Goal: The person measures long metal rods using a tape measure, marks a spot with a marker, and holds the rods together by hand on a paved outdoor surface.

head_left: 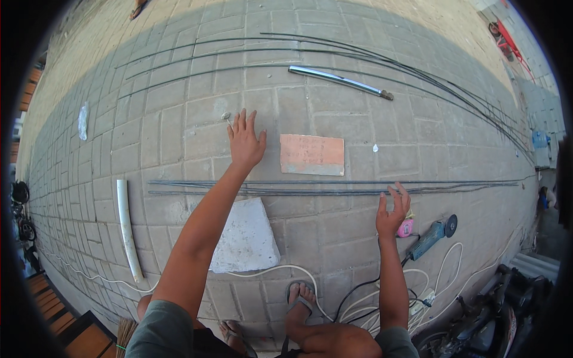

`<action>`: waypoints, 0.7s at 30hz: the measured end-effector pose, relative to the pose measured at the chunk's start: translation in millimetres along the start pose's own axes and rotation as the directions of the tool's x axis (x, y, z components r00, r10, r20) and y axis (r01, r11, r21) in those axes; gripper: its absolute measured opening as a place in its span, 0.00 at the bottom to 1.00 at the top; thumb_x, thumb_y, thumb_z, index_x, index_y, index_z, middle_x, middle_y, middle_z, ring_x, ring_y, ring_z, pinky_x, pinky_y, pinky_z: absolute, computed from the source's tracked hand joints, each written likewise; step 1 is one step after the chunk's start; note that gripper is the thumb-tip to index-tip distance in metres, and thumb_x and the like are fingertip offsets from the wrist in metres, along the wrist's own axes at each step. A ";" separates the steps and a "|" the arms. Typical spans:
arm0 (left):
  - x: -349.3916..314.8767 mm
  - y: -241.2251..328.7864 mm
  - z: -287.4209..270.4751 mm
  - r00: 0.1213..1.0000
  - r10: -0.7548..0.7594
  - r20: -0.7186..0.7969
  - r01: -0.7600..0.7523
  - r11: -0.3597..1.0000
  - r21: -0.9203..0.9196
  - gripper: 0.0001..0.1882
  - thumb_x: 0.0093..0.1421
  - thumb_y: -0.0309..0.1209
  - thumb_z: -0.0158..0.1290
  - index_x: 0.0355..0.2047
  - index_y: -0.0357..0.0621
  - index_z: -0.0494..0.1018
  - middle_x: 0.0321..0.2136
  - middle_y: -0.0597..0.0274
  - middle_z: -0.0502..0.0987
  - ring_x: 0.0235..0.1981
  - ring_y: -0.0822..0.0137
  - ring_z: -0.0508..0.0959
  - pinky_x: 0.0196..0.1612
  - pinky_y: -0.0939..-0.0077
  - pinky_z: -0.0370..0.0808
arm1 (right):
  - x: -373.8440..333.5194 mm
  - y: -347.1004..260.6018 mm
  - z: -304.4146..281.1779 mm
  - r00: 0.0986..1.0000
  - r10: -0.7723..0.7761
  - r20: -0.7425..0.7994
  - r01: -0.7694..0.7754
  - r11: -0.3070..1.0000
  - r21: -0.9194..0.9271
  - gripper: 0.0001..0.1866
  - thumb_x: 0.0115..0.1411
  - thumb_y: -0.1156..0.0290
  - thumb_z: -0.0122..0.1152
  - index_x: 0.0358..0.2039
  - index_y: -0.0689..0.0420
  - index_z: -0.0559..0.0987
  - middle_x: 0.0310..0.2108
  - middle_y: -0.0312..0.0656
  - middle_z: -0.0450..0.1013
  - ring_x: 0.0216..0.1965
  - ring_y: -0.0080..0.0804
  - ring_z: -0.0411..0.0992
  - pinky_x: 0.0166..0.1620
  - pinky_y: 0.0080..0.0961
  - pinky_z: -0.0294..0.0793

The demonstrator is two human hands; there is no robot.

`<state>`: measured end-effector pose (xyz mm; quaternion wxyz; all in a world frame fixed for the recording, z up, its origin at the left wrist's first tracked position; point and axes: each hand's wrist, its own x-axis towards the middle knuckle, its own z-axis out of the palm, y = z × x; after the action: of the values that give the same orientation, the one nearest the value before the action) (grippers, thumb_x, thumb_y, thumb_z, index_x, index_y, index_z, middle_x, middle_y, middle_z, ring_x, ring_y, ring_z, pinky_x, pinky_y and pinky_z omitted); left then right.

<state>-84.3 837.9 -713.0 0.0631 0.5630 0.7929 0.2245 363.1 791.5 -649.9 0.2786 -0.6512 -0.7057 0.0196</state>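
The left grip (246,145) is spread and empty, beyond the near rods (334,193); the right grip (392,218), fingers apart, overlaps their right part, contact unclear. Lying left to right on the paving (358,232), these thin rods look light, long and springy, probably best held together around mid-length.

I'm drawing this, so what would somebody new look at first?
Probably the orange-pink board on the grey paving, just right of the left hand. Next, the shiny silver tube lying beyond it, and the pink tape measure beside the grinder, near the right hand. Long thin rods stretch below the board.
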 end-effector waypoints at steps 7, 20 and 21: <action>8.3 -28.3 23.9 0.986 -0.065 0.154 0.040 0.987 0.158 0.35 0.73 0.52 0.45 0.77 0.58 0.57 0.78 0.50 0.52 0.79 0.48 0.48 0.79 0.39 0.37 | 108.4 -91.2 99.9 0.925 -0.237 0.297 0.159 0.951 0.264 0.18 0.60 0.74 0.70 0.52 0.58 0.82 0.58 0.47 0.75 0.62 0.50 0.71 0.64 0.46 0.70; 22.9 -19.3 30.7 0.984 -0.059 0.167 0.013 0.965 0.263 0.37 0.72 0.51 0.47 0.78 0.57 0.57 0.80 0.52 0.47 0.81 0.49 0.44 0.78 0.38 0.36 | 304.9 -106.1 244.6 0.853 -0.345 0.391 0.415 0.904 -0.108 0.22 0.62 0.66 0.68 0.57 0.49 0.79 0.54 0.35 0.73 0.61 0.35 0.66 0.63 0.41 0.65; 19.6 -14.9 33.4 0.984 -0.057 0.170 0.011 0.966 0.259 0.37 0.72 0.51 0.48 0.78 0.57 0.57 0.80 0.52 0.47 0.81 0.49 0.44 0.78 0.38 0.36 | 308.5 -91.0 239.4 0.839 -0.319 0.442 0.395 0.914 -0.091 0.20 0.63 0.66 0.67 0.55 0.49 0.79 0.53 0.34 0.74 0.60 0.35 0.67 0.62 0.40 0.65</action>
<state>-92.4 861.6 -746.2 0.0632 0.5702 0.8162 0.0682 181.2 1144.8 -703.0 0.0603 -0.5104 -0.8568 0.0427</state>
